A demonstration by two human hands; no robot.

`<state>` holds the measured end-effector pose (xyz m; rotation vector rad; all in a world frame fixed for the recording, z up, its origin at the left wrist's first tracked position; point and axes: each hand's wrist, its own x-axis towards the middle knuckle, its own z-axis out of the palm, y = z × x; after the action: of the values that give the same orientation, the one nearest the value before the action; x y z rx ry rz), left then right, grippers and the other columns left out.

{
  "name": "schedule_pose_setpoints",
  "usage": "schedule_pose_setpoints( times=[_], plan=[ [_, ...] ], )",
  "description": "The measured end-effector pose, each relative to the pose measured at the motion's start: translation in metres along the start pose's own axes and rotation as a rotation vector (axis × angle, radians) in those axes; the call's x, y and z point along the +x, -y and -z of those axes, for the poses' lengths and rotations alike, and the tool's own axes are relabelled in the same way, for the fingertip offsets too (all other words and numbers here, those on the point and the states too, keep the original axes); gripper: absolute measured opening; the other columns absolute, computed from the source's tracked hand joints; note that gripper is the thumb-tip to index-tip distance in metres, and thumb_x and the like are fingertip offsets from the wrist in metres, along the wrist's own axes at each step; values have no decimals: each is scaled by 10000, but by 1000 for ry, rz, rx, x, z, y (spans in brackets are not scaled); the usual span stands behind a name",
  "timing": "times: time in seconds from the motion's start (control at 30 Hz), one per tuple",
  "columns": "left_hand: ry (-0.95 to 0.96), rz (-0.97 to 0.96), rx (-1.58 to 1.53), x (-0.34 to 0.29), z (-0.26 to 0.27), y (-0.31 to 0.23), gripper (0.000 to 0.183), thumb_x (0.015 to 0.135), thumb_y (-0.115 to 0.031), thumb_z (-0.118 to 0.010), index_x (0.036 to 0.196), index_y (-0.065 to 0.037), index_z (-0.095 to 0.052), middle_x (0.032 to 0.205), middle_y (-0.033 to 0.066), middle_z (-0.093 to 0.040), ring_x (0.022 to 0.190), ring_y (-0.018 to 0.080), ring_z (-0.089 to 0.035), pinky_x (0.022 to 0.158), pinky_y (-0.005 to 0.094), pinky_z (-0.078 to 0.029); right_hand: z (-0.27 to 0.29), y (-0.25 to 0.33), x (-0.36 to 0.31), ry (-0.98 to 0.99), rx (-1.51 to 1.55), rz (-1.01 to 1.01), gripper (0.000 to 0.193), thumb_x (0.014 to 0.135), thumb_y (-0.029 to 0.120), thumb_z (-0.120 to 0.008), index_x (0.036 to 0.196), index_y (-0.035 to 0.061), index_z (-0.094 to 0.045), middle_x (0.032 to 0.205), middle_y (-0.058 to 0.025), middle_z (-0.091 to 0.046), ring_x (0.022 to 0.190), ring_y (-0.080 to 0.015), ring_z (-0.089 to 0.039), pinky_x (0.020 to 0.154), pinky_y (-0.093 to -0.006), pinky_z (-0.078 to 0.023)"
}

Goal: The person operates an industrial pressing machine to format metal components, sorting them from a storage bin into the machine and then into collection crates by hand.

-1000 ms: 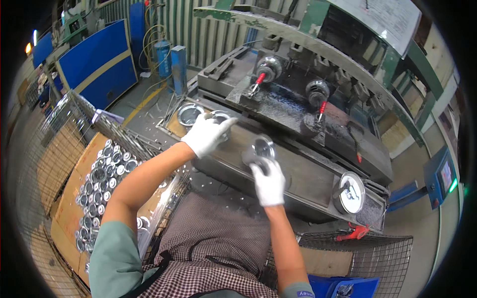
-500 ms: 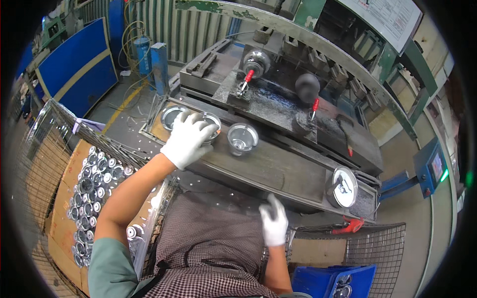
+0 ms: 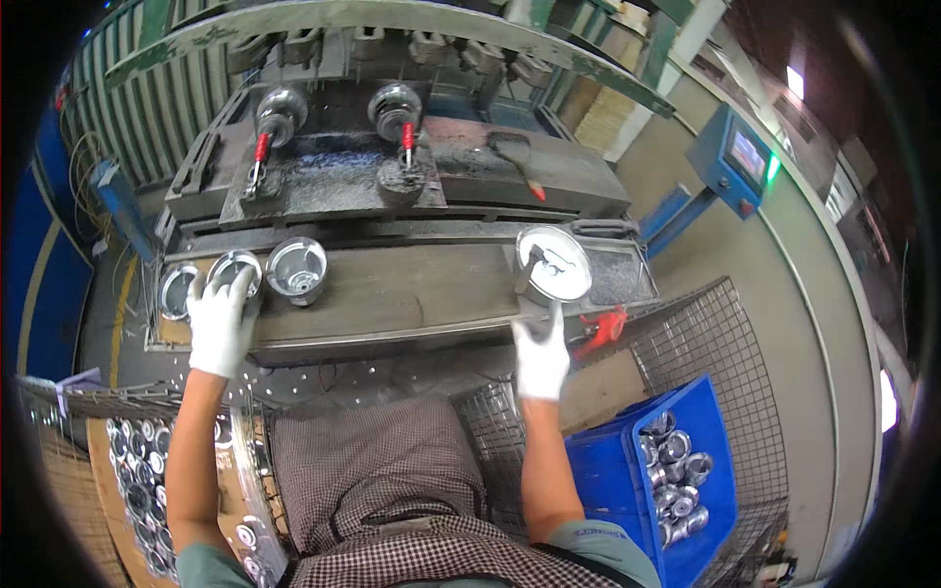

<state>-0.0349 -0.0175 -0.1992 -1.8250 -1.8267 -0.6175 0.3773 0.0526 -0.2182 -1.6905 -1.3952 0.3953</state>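
My left hand [image 3: 218, 328], in a white glove, has its fingers on the near rim of a shiny metal cup [image 3: 238, 261], the middle one of three in a row. A second metal cup [image 3: 174, 292] sits to its left and a third cup [image 3: 297, 267] to its right, all on the bench ledge [image 3: 402, 294]. My right hand [image 3: 541, 361], also gloved, is just in front of a round pot [image 3: 569, 286] of white stuff. Its thumb and forefinger are apart with nothing between them. A dark brush-like tool [image 3: 529, 267] leans in the pot.
Behind the ledge, a machine bed holds two metal parts [image 3: 284, 110] and red-handled clamps [image 3: 409, 137]. A brush [image 3: 512, 152] lies there. A red-handled tool [image 3: 603, 328] is beside the pot. Blue bin [image 3: 608, 461] at lower right and carton [image 3: 103, 470] at lower left hold metal parts.
The view has swung to the right. My right hand has moved forward from beside my lap to the pot. My left hand stays at the middle cup.
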Motion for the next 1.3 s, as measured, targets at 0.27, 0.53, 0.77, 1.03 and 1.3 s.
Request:
schedule_pose_setpoints(
  times=[0.27, 0.53, 0.77, 1.03, 1.3],
  plan=[
    [-234, -61, 102, -12, 53, 36, 580, 715, -60, -741, 1262, -81, -549, 1077, 95, -620, 1072, 282, -568, 1040, 472, -370, -25, 42, 60, 28, -328, -163, 633, 846, 487, -584, 1379, 157, -491, 1119, -216, -661, 1031, -384, -637, 919, -448, -474],
    [-284, 257, 110, -66, 52, 152, 488, 832, -61, -667, 1306, -94, -554, 1082, 127, -658, 953, 279, -629, 856, 394, -472, 0, -5, 87, -365, 404, 53, 293, 883, 128, -655, 1125, -36, -644, 1029, -109, -689, 870, -154, -645, 801, -295, -517],
    [-132, 825, -164, -96, 15, 202, 397, 921, -158, -614, 1291, -33, -546, 1218, 148, -640, 1091, 237, -623, 934, 314, -455, -14, -28, 97, -296, -6, 182, 273, 857, 162, -668, 1060, -20, -688, 897, -122, -702, 761, -155, -645, 689, -301, -513],
    [-210, 1027, -699, -125, 6, 241, 313, 919, -168, -612, 1183, 0, -623, 1043, 74, -671, 842, 124, -600, 761, 252, -476, -17, -2, 89, -314, 163, 246, 285, 879, 128, -631, 1101, -48, -659, 986, -124, -699, 842, -183, -642, 799, -305, -501],
    [-393, 1009, -808, -117, 12, 214, 260, 922, -166, -607, 1107, 12, -645, 839, 28, -629, 710, 90, -544, 660, 239, -450, -26, 135, 85, 34, 832, 216, 295, 914, 108, -576, 1173, -28, -614, 912, -93, -679, 697, -98, -592, 593, -229, -467]
  ],
)
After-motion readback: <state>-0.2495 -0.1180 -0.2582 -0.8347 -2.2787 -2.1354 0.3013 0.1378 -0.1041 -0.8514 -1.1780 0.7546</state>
